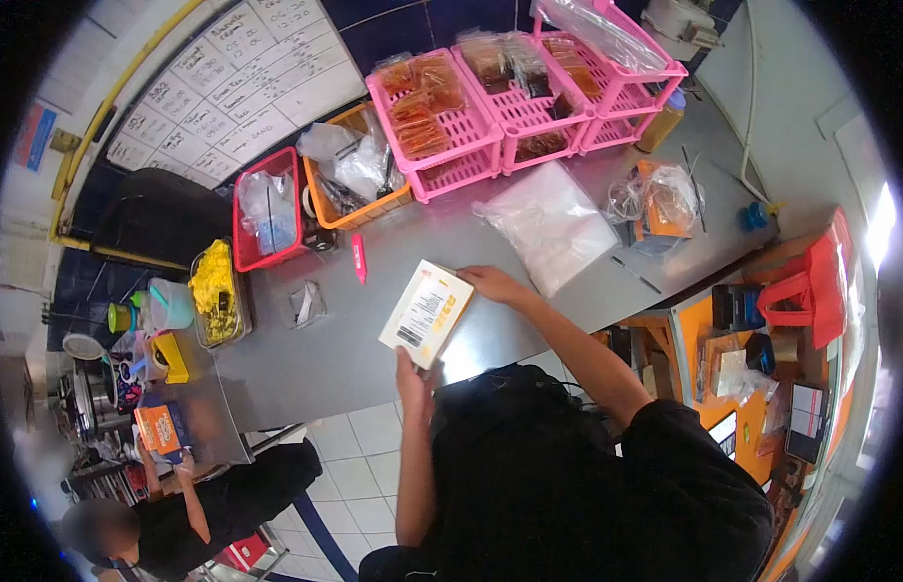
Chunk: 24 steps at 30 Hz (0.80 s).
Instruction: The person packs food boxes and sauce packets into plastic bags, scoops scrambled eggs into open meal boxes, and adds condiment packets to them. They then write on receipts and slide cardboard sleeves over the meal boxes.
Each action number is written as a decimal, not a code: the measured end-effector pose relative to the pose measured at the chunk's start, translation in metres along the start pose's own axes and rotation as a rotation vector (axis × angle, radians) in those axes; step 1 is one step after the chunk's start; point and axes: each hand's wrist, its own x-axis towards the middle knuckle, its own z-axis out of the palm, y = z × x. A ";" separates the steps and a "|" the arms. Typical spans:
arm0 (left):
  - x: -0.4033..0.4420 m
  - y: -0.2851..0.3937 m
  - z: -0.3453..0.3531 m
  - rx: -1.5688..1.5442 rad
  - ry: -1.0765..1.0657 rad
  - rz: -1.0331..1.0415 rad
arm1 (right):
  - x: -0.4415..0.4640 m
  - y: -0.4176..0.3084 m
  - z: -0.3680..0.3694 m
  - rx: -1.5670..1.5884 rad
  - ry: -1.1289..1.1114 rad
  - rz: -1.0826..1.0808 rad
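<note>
A white and yellow cardboard box (428, 312) with a printed label and barcode is held tilted above the steel table (354, 359). My left hand (414, 376) grips its lower end, thumb on the near face. At the upper right corner, my right hand (491, 284) is closed on the box too; the fingers behind it are hidden. A pink marker-like item (359, 258) lies left of the box, and a small clear plastic packet (304, 305) is farther left. Right of my right hand lies a stack of clear plastic bags (551, 225).
Pink baskets (451, 145) with filled sachets line the back, beside an orange basket (379, 209) and a red basket (245, 228). A tray of yellow food (216, 291) stands left. At lower left, a co-worker (209, 514) holds an orange and blue pack (162, 430).
</note>
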 end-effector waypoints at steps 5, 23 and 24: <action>0.055 0.059 -0.010 0.085 -0.004 -0.004 | -0.067 -0.007 0.027 -0.136 -0.003 0.058; 0.058 0.062 -0.026 0.046 0.166 0.271 | -0.023 -0.014 -0.100 -0.407 0.775 -0.381; 0.051 0.053 -0.038 -0.034 0.148 0.324 | -0.011 0.006 -0.120 -0.521 0.702 -0.355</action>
